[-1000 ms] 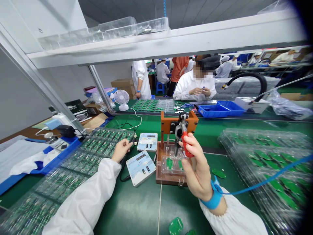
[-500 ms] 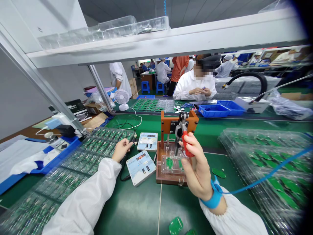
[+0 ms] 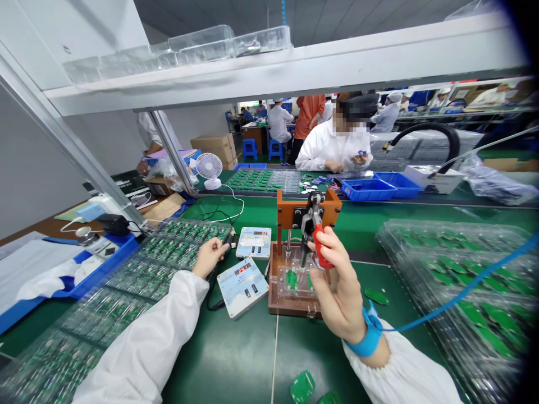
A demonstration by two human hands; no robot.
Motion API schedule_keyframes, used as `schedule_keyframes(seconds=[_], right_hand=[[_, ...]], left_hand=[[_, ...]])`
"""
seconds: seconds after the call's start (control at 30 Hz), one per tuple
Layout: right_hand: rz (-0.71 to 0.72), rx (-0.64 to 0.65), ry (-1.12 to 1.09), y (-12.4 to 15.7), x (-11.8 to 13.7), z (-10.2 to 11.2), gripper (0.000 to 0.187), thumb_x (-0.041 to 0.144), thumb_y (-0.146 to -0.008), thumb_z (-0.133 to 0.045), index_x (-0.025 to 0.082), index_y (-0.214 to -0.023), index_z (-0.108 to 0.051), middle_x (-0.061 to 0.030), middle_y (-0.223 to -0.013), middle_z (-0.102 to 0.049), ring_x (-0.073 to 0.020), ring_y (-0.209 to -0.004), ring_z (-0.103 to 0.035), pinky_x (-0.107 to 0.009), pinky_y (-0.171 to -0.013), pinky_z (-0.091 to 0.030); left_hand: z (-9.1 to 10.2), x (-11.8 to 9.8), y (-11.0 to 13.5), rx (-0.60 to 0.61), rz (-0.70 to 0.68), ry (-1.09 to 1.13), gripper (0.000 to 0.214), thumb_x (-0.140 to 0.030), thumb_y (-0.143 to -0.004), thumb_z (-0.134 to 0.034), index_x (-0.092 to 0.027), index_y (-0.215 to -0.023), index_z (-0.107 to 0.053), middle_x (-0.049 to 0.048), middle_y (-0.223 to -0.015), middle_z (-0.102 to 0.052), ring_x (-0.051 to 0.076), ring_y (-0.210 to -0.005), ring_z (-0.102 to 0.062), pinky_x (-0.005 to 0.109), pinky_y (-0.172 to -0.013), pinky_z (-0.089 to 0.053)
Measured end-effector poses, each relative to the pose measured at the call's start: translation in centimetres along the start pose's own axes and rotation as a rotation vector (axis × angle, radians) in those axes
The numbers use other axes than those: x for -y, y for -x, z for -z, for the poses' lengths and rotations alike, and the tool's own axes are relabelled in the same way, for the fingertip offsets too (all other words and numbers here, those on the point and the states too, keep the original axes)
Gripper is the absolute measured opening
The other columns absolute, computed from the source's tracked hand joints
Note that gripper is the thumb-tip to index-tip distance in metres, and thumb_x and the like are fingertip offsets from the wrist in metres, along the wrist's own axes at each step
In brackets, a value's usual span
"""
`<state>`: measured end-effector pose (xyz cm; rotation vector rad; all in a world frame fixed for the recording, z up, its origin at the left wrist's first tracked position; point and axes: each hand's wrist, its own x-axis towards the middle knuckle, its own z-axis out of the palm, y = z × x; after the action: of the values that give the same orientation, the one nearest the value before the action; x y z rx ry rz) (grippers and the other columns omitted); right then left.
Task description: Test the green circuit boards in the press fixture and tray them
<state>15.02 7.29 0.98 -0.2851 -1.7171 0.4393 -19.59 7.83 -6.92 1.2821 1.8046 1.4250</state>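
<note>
My right hand (image 3: 339,286), with a blue wrist strap (image 3: 365,336), is closed round the red handle (image 3: 322,247) of a toggle clamp on a test fixture (image 3: 279,219). The fixture has an orange upright frame and a brown base. Under its clear plate lies a green circuit board (image 3: 291,279); my fingers partly cover another beside it. My left hand (image 3: 209,258) has its fingers curled together at the right edge of a clear tray of circuit boards (image 3: 168,247). What those fingers hold, if anything, is hidden. Next to it is a small meter box (image 3: 243,289) with lit red digits.
A second meter box (image 3: 254,242) sits behind the first. Loose green boards (image 3: 302,387) lie at the front, one (image 3: 377,296) right of the fixture. Stacked clear trays (image 3: 455,269) stand at right. A blue cord crosses there. Across the bench a person (image 3: 334,148) works near blue bins (image 3: 368,189).
Both my hands stay in place, the right one on the red handle. The rear meter box's display now shows lit red digits. The co-worker's hands have moved apart; another person has shifted left.
</note>
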Motion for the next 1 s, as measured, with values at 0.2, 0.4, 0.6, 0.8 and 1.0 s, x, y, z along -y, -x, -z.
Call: schedule_keyframes(seconds=[0.2,0.4,0.6,0.8,1.0], right_hand=[[0.149,0.016,0.135,-2.0,0.1,1.5,0.056,0.010,-0.096,-0.055,0.033,-0.146,-0.049,-0.0047,-0.141,-0.060,-0.0271,-0.142,-0.049,-0.056,-0.115,-0.049],[0.296,0.037,0.342,-3.5,0.0,2.6,0.044,0.017,-0.099,-0.054,0.033,-0.140,-0.053,-0.0051,-0.126,-0.070,-0.0249,-0.125,-0.061,-0.046,-0.096,-0.060],[0.227,-0.036,0.302,-8.4,2.7,3.3,0.026,0.030,-0.105,-0.050,0.029,-0.128,-0.061,-0.0053,-0.109,-0.072,-0.0213,-0.102,-0.068,-0.040,-0.087,-0.057],[-0.069,0.057,-0.022,-18.4,0.9,3.1,0.022,0.028,-0.107,-0.046,0.019,-0.108,-0.065,0.0041,-0.076,-0.057,-0.0075,-0.067,-0.057,-0.021,-0.062,-0.046],[-0.417,0.211,-0.177,-20.7,-5.5,2.8,0.031,0.041,-0.102,-0.054,0.016,-0.090,-0.067,0.0030,-0.066,-0.055,-0.0086,-0.056,-0.050,-0.021,-0.052,-0.040]], left_hand=[[0.1,-0.2,0.1,0.004,-0.001,-0.002,0.044,-0.052,-0.067,-0.073,-0.023,-0.061,-0.041,-0.0046,-0.048,-0.051,0.013,-0.046,-0.050,0.022,-0.046,-0.035],[0.1,-0.1,0.1,0.007,-0.002,0.004,0.044,-0.053,-0.067,-0.073,-0.023,-0.062,-0.041,-0.0050,-0.047,-0.050,0.013,-0.045,-0.049,0.022,-0.047,-0.036],[0.1,0.0,0.1,0.012,-0.003,0.008,0.044,-0.052,-0.067,-0.073,-0.023,-0.062,-0.040,-0.0050,-0.047,-0.050,0.013,-0.045,-0.049,0.022,-0.047,-0.036],[0.1,-0.3,0.1,0.018,-0.003,-0.005,0.045,-0.054,-0.067,-0.073,-0.023,-0.062,-0.041,-0.0042,-0.047,-0.051,0.014,-0.045,-0.049,0.022,-0.047,-0.036],[0.1,-0.2,0.1,0.017,-0.007,-0.029,0.047,-0.057,-0.066,-0.074,-0.023,-0.062,-0.041,-0.0037,-0.047,-0.052,0.014,-0.046,-0.050,0.023,-0.047,-0.037]])
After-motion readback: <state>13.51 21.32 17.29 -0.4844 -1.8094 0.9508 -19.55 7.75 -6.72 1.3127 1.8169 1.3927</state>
